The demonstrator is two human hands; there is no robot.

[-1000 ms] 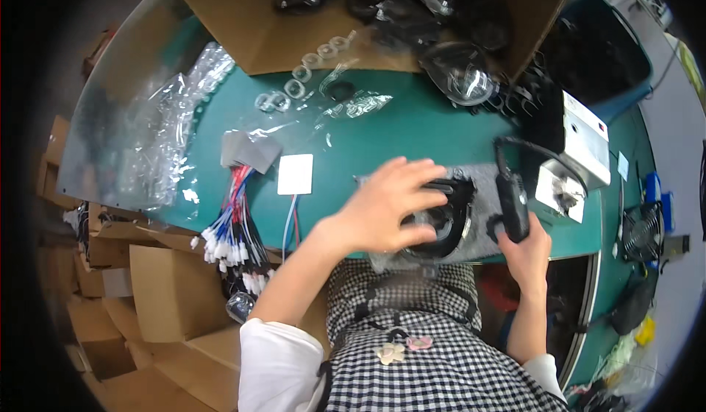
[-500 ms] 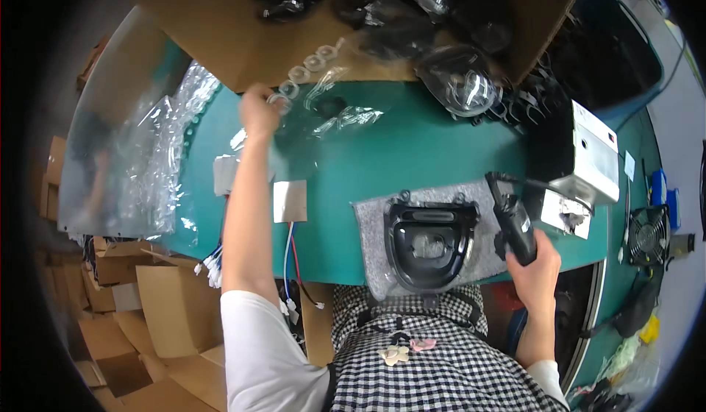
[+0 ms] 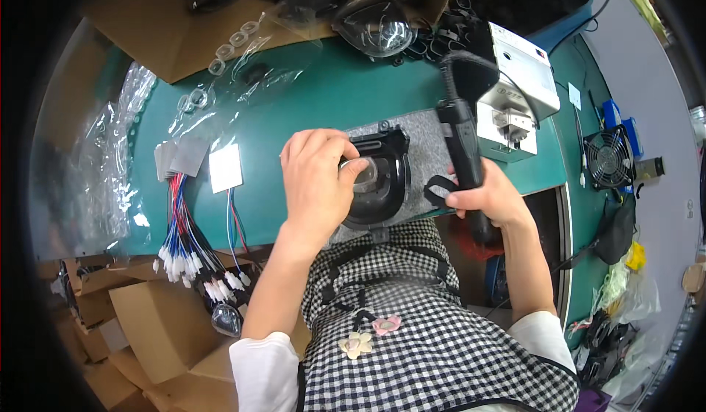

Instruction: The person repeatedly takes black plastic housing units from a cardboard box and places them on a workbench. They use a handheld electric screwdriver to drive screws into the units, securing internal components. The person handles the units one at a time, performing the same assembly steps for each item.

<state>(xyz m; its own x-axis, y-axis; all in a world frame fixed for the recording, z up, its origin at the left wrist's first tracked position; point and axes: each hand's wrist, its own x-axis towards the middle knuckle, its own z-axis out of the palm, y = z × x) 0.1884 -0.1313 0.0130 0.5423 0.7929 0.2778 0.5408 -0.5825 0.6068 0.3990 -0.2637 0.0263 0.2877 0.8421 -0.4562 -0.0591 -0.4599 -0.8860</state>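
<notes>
In front of me a glossy black plastic housing (image 3: pixel 396 180) lies on a grey felt pad (image 3: pixel 425 143). My left hand (image 3: pixel 318 184) covers its left side, fingers bent and closed at a clear round plastic piece (image 3: pixel 365 174) in the housing's middle. The fingertips hide part of that piece. In my right hand (image 3: pixel 494 197) is a black electric screwdriver (image 3: pixel 462 140), gripped around its lower end and held upright beside the pad's right side. A black strap loop (image 3: pixel 439 190) hangs by my fingers, and a dark cord runs from the tool's top.
Clear rings (image 3: pixel 229 48) lie in a row beside a large cardboard box (image 3: pixel 147 37) of bagged dark parts. Flat silvery plates (image 3: pixel 224 168) with wires and white connectors (image 3: pixel 184 263) are on the left. A white device (image 3: pixel 518 73) stands at the right; a fan (image 3: pixel 610 158) is beyond.
My left hand has come back from the row of clear rings to the black housing. The screwdriver is still in my right hand, now more upright. The whole view has shifted.
</notes>
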